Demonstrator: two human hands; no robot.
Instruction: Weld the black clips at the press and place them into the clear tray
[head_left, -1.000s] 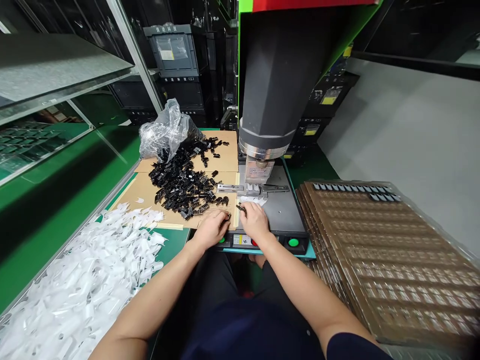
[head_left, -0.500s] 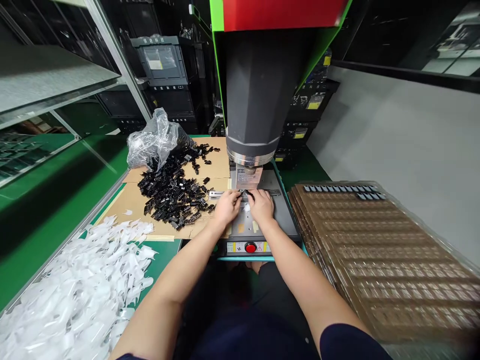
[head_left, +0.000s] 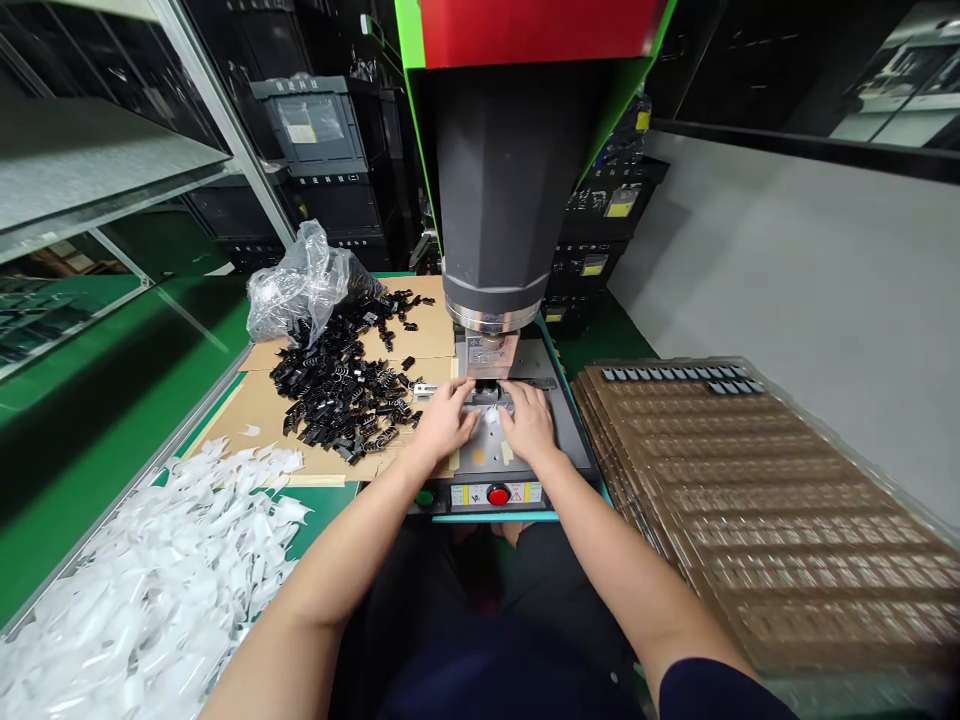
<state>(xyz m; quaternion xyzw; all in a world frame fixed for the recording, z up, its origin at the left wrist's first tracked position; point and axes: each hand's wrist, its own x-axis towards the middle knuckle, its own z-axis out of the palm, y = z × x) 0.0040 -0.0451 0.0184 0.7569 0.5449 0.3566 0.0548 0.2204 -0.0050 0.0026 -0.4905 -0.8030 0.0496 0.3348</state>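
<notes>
A small black plastic part (head_left: 486,386) sits in the metal fixture (head_left: 426,391) under the machine's press head (head_left: 492,357). My left hand (head_left: 448,420) lies at its left side, fingers stretched forward to the part's edge and thumb apart. At the other side is my right hand (head_left: 529,424), its fingers also extended near the part with the thumb spread. Both hands look open, though the exact fingertip contact is too small to tell. Between the thumbs, a small white piece (head_left: 491,414) shows on the machine's base plate (head_left: 487,457).
Left of the machine, a heap of black plastic parts (head_left: 337,390) lies on cardboard beside a clear plastic bag (head_left: 304,285). White film pieces (head_left: 165,560) are piled nearer. Stacked brown trays (head_left: 750,500) stand at right. A red button (head_left: 498,495) and green button (head_left: 424,497) face me.
Both hands have opened from a pinch on the black part, with the thumbs drawn back towards me. The part now sits in the fixture. The camera view has shifted slightly.
</notes>
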